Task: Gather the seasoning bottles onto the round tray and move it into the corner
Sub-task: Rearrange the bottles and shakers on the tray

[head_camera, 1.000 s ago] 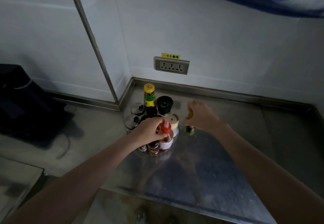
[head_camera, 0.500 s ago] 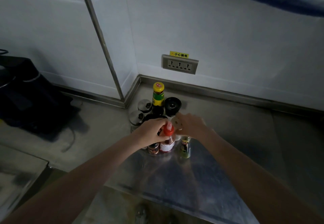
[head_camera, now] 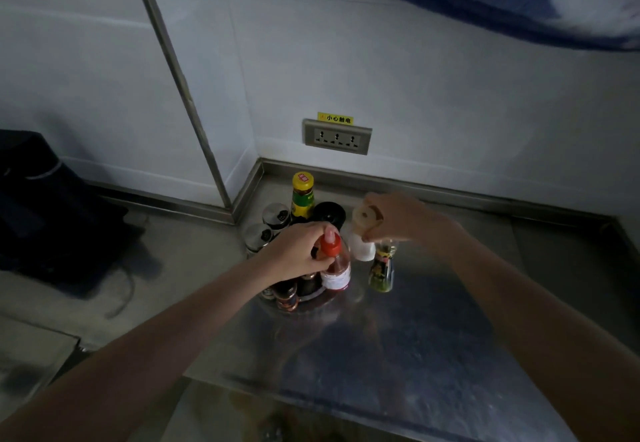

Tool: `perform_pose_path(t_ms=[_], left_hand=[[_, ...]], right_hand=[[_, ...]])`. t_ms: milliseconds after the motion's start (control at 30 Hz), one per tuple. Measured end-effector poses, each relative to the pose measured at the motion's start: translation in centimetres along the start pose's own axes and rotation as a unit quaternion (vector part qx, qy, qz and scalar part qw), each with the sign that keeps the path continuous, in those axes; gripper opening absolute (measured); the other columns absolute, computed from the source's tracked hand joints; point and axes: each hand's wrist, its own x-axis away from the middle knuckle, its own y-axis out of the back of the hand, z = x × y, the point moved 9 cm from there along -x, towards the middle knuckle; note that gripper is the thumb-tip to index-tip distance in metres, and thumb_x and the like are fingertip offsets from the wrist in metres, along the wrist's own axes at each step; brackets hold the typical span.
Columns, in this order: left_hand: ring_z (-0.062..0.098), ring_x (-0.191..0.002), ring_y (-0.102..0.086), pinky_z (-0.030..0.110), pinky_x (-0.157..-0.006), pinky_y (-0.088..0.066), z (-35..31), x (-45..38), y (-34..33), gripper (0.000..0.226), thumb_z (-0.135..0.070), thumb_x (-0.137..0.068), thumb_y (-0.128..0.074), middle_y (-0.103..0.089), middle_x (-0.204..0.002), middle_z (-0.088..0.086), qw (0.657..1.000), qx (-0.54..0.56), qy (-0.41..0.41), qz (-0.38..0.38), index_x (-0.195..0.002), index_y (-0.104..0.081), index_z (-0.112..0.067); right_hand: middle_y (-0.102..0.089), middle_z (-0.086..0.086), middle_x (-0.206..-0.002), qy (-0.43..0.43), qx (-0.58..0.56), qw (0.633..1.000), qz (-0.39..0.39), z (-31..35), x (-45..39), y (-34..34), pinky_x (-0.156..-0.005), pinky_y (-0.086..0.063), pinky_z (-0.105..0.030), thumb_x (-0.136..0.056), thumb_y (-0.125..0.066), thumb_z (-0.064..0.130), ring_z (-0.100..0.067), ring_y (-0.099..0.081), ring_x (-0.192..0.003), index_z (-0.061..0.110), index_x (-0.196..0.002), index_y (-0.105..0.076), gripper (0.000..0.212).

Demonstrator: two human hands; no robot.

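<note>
Several seasoning bottles crowd a dark round tray (head_camera: 313, 304) near the steel counter's back corner. My left hand (head_camera: 294, 251) grips the neck of the red-capped sauce bottle (head_camera: 335, 273) at the tray's front right. My right hand (head_camera: 398, 216) holds the beige cap of a white bottle (head_camera: 362, 250) just right of the cluster. A small green-labelled bottle (head_camera: 382, 268) stands on the counter beside the tray, under my right hand and free of it. Behind are a yellow-capped bottle (head_camera: 302, 196), a black-lidded jar (head_camera: 329, 213) and two metal-topped shakers (head_camera: 277, 215).
A wall socket (head_camera: 337, 137) sits above the corner behind the tray. A black appliance (head_camera: 41, 206) with a trailing cable stands on the lower surface at left. The counter's front edge (head_camera: 346, 393) is close to me; bare steel stretches to the right.
My right hand set the small green-labelled bottle down beside the tray, let it go, and took hold of the white bottle's cap. My left hand stayed on the red-capped bottle.
</note>
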Motion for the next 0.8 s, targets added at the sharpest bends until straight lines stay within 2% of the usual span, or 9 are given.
perform_pose_path(t_ms=[67,167,300,467,567,633,700,800], left_hand=[[0.012,-0.102,-0.059,0.025,-0.089,-0.048,0.0,-0.8,-0.6,0.035,-0.022,-0.079,-0.066,-0.064,-0.112,-0.003,1.000,-0.014,0.006,0.010,-0.112,-0.055,-0.018],[0.017,-0.106,-0.058,0.032,-0.092,-0.048,0.6,-1.9,-1.7,0.033,-0.021,-0.081,-0.063,-0.062,-0.115,0.001,0.998,-0.042,0.018,0.037,-0.113,-0.052,-0.015],[0.020,-0.108,-0.057,0.032,-0.091,-0.046,1.4,-2.1,-2.2,0.032,-0.021,-0.084,-0.062,-0.061,-0.115,0.005,0.995,-0.080,0.045,0.042,-0.113,-0.051,-0.012],[0.024,-0.116,-0.049,0.034,-0.098,-0.041,1.9,-1.6,-2.4,0.046,-0.026,-0.084,-0.062,-0.050,-0.124,0.008,0.985,-0.162,0.066,-0.006,-0.125,-0.045,-0.010],[0.022,-0.113,-0.051,0.035,-0.098,-0.043,1.9,-1.2,-1.3,0.052,-0.029,-0.083,-0.063,-0.051,-0.124,0.008,0.989,-0.124,0.069,-0.045,-0.127,-0.046,-0.009],[0.021,-0.104,-0.057,0.033,-0.092,-0.046,1.6,0.0,0.3,0.037,-0.027,-0.085,-0.061,-0.058,-0.114,0.008,0.990,-0.097,0.048,-0.089,-0.116,-0.055,-0.008],[0.022,-0.094,-0.060,0.033,-0.085,-0.046,2.1,1.8,1.2,0.026,-0.028,-0.087,-0.052,-0.063,-0.101,0.006,0.990,-0.096,0.034,-0.102,-0.101,-0.063,-0.009],[0.021,-0.089,-0.061,0.037,-0.084,-0.047,3.7,4.6,1.3,0.041,-0.040,-0.081,-0.037,-0.064,-0.093,0.002,0.991,-0.096,0.040,-0.084,-0.092,-0.066,-0.013]], right_hand=[[-0.061,0.000,-0.099,-0.006,0.000,1.000,-0.001,-0.7,0.4,0.0,-0.081,-0.053,-0.034,-0.071,-0.074,0.033,-0.019,-0.059,-0.089,0.019,-0.108,-0.052,0.046],[-0.056,0.005,-0.092,-0.002,-0.011,1.000,0.012,-1.3,1.1,-0.9,-0.075,-0.047,-0.026,-0.073,-0.074,0.031,-0.016,-0.056,-0.084,0.019,-0.104,-0.052,0.041],[-0.054,0.004,-0.092,0.002,-0.003,1.000,0.011,-1.3,1.5,-2.1,-0.074,-0.045,-0.026,-0.073,-0.073,0.032,-0.015,-0.053,-0.083,0.018,-0.106,-0.051,0.042],[-0.059,0.001,-0.097,0.009,-0.021,0.999,0.025,-0.7,2.0,-3.5,-0.080,-0.050,-0.029,-0.073,-0.073,0.031,-0.018,-0.056,-0.086,0.019,-0.111,-0.051,0.046],[-0.061,0.001,-0.097,0.018,-0.021,0.999,0.034,0.0,2.3,-4.1,-0.079,-0.052,-0.031,-0.072,-0.073,0.032,-0.019,-0.058,-0.086,0.020,-0.110,-0.052,0.045],[-0.063,0.001,-0.099,0.031,-0.016,0.999,0.040,0.7,2.5,-4.5,-0.079,-0.053,-0.032,-0.071,-0.073,0.034,-0.019,-0.060,-0.087,0.023,-0.113,-0.052,0.048],[-0.065,0.002,-0.100,0.052,-0.013,0.997,0.050,1.8,2.7,-5.0,-0.078,-0.053,-0.030,-0.071,-0.072,0.035,-0.017,-0.061,-0.087,0.026,-0.118,-0.050,0.052],[-0.066,0.000,-0.103,0.071,-0.016,0.995,0.063,3.3,2.7,-6.4,-0.079,-0.053,-0.031,-0.073,-0.070,0.038,-0.019,-0.063,-0.090,0.028,-0.125,-0.048,0.058]])
